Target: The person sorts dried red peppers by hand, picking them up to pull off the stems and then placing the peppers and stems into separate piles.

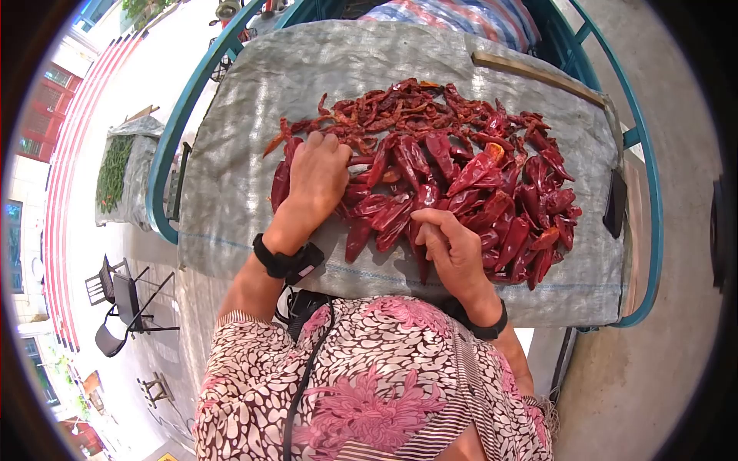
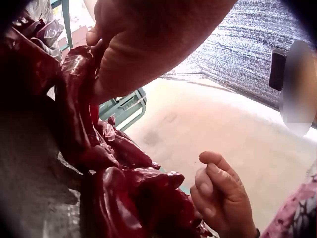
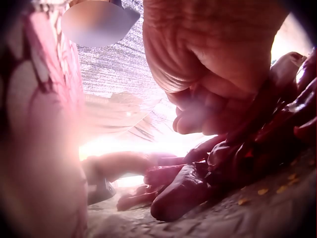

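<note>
A broad heap of dried red chili peppers (image 1: 477, 184) lies before the person, glossy larger pods in front and thin shrivelled ones behind. At the heap's left side, the left hand (image 1: 319, 173) reaches in with its fingers bent down. In the left wrist view its thumb and fingers pinch a long dark red chili pepper (image 2: 74, 99) near the top end. The right hand (image 1: 453, 250) hovers over the front edge of the heap, fingers loosely curled and thumb close to the index finger. Nothing shows between its fingers in the left wrist view.
A grey woven sheet (image 1: 254, 100) covers the cart bed, inside blue-green metal rails (image 1: 649, 192). On it lie a wooden strip (image 1: 538, 77) and a dark flat object (image 1: 615, 203). Behind is a striped bag (image 1: 461, 19); folding chairs (image 1: 127, 303) stand at left.
</note>
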`<state>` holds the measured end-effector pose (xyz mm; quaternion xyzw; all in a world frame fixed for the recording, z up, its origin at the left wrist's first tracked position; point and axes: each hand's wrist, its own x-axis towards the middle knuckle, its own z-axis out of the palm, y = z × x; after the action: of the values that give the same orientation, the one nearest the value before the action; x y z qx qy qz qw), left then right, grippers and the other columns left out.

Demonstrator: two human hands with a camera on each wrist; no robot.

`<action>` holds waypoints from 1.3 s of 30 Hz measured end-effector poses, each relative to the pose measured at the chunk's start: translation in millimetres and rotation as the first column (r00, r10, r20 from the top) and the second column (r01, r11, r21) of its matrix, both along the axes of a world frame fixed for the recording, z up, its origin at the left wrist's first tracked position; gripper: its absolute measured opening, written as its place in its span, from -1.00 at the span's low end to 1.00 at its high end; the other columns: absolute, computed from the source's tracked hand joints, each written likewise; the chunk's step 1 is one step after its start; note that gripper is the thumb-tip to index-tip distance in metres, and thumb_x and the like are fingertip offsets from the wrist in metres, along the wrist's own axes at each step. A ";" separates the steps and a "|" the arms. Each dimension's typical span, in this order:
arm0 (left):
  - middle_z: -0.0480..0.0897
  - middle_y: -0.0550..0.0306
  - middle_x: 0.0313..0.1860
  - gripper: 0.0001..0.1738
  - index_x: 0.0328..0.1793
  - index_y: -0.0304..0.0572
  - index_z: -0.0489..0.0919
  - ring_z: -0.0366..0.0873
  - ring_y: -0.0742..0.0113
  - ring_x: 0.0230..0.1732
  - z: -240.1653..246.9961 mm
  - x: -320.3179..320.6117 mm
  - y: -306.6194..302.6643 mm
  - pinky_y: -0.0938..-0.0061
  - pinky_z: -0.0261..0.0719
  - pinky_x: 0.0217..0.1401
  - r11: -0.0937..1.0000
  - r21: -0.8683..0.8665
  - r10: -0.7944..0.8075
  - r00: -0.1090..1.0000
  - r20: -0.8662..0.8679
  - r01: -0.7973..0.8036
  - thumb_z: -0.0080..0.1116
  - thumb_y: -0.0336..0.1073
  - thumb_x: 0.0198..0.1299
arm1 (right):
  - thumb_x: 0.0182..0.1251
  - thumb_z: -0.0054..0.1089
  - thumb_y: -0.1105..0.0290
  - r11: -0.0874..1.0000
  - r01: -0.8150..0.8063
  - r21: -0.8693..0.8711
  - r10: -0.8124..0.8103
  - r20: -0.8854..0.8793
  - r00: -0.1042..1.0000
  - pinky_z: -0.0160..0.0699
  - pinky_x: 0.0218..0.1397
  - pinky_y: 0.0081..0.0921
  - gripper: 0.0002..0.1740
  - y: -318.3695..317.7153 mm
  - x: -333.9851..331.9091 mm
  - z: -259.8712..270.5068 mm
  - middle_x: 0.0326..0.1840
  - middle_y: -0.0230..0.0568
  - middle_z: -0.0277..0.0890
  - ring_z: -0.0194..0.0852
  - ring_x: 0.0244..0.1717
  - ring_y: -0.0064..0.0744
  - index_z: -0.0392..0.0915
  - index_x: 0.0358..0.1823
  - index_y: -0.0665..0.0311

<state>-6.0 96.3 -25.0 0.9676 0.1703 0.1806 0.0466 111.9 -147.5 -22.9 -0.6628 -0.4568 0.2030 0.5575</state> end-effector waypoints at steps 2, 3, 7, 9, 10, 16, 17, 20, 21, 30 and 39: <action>0.61 0.06 -0.14 -0.61 0.07 -0.11 0.66 0.46 0.01 -0.01 22.5 -3.0 -10.4 0.20 0.46 0.10 0.996 -0.088 0.012 0.994 0.111 -0.002 0.29 -0.49 0.05 | 0.54 0.13 0.54 1.000 0.014 -0.014 -0.015 -0.014 1.000 0.59 -0.31 -0.57 -0.75 -1.9 0.6 0.5 -0.39 -0.26 0.61 0.61 -0.41 -0.53 0.59 0.18 0.27; 0.61 0.07 -0.12 -0.61 0.07 -0.11 0.66 0.46 0.03 0.02 31.9 -5.2 -14.8 0.21 0.46 0.13 0.990 -0.144 0.017 0.987 0.161 0.006 0.29 -0.49 0.06 | 0.53 0.14 0.53 0.999 0.024 -0.028 -0.026 -0.044 0.999 0.59 -0.31 -0.56 -0.74 -1.9 1.1 2.3 -0.38 -0.25 0.61 0.62 -0.41 -0.52 0.59 0.18 0.27; 0.69 0.06 -0.08 -0.60 0.04 -0.18 0.66 0.51 -0.03 0.00 49.7 -12.0 -44.1 0.23 0.55 0.09 0.899 -0.416 0.032 0.926 0.377 0.139 0.28 -0.59 0.02 | 0.53 0.19 0.44 0.994 0.104 -0.017 -0.105 -0.099 0.990 0.60 -0.32 -0.52 -0.72 3.7 -3.0 4.9 -0.36 -0.23 0.63 0.65 -0.41 -0.47 0.58 0.20 0.27; 0.66 0.01 -0.18 -0.66 0.08 -0.09 0.67 0.61 -0.06 -0.18 45.4 -11.2 -55.7 0.23 0.66 -0.12 0.843 -0.475 -0.074 0.930 0.360 0.251 0.38 -0.44 0.16 | 0.53 0.20 0.40 0.992 0.124 -0.003 -0.124 0.005 0.992 0.62 -0.31 -0.46 -0.70 4.9 -4.5 13.6 -0.33 -0.17 0.66 0.70 -0.39 -0.36 0.57 0.22 0.27; 0.65 0.00 -0.19 -0.70 0.08 -0.08 0.68 0.63 -0.06 -0.19 45.9 -13.7 -63.1 0.22 0.66 -0.14 0.844 -0.477 -0.112 0.951 0.287 0.244 0.38 -0.38 0.20 | 0.53 0.20 0.38 0.994 0.113 -0.009 -0.112 0.067 0.991 0.63 -0.31 -0.43 -0.69 5.2 -4.1 15.4 -0.32 -0.13 0.66 0.71 -0.37 -0.30 0.56 0.23 0.27; 0.65 0.09 -0.15 -0.62 0.23 -0.14 0.56 0.68 0.21 -0.23 40.3 -28.5 -83.0 0.37 0.65 -0.19 0.563 -0.753 -0.139 0.937 0.320 0.340 0.35 -0.26 0.35 | 0.53 0.20 0.32 0.985 0.007 -0.175 0.022 0.164 0.986 0.65 -0.31 -0.30 -0.66 -1.4 -7.6 10.0 -0.28 0.02 0.68 0.75 -0.30 -0.01 0.52 0.23 0.28; 0.66 0.14 -0.14 -0.61 0.24 -0.17 0.54 0.67 0.30 -0.25 40.9 -33.9 -85.7 0.42 0.64 -0.19 0.474 -0.826 -0.082 0.950 0.303 0.304 0.35 -0.29 0.36 | 0.53 0.21 0.33 0.979 -0.011 -0.203 0.039 0.132 0.991 0.64 -0.31 -0.31 -0.67 -2.6 -9.5 9.6 -0.29 0.00 0.68 0.75 -0.32 -0.03 0.53 0.22 0.27; 0.64 0.31 -0.14 -0.73 0.13 -0.23 0.63 0.60 0.60 -0.18 32.6 -42.1 -91.9 0.63 0.56 -0.22 -0.009 -0.904 0.326 0.856 0.401 0.427 0.37 -0.43 0.34 | 0.51 0.23 0.36 0.974 -0.066 -0.218 0.084 0.077 0.993 0.64 -0.32 -0.33 -0.69 -1.9 -17.4 9.9 -0.32 -0.05 0.68 0.74 -0.36 -0.07 0.54 0.20 0.26; 0.64 0.26 -0.16 -0.73 0.14 -0.23 0.62 0.57 0.58 -0.24 33.3 -42.5 -88.2 0.62 0.55 -0.25 0.137 -0.913 0.342 0.846 0.409 0.385 0.35 -0.43 0.36 | 0.50 0.24 0.38 0.981 -0.086 -0.176 0.104 0.096 0.990 0.64 -0.33 -0.34 -0.68 1.0 -19.9 11.4 -0.32 -0.06 0.68 0.74 -0.37 -0.09 0.55 0.21 0.25; 0.63 0.04 0.05 -0.72 0.04 -0.11 0.73 0.50 0.01 0.12 39.8 -26.2 -6.1 0.22 0.49 0.12 0.975 -0.212 0.110 0.969 0.222 -0.062 0.33 -0.42 0.17 | 0.42 0.28 0.52 0.988 -0.052 -0.146 0.064 0.080 0.995 0.68 -0.23 -0.39 -0.64 -8.2 -33.1 11.2 -0.23 -0.08 0.70 0.76 -0.30 -0.18 0.57 0.22 0.23; 0.57 -0.11 0.29 -0.68 -0.07 -0.25 0.73 0.27 -0.11 0.53 -18.8 -11.5 -32.2 -0.08 0.16 0.50 0.992 0.108 0.081 0.986 -0.147 -0.065 0.29 -0.44 -0.03 | 0.42 0.23 0.59 0.999 -0.022 -0.038 0.028 0.145 0.989 0.69 -0.19 -0.41 -0.70 -25.3 -7.9 15.1 -0.11 -0.07 0.70 0.77 -0.24 -0.18 0.61 0.14 0.23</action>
<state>-17.5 64.1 -43.7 0.9727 0.1990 0.1172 -0.0229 104.0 -172.8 -7.8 -0.6800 -0.5009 0.1692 0.5080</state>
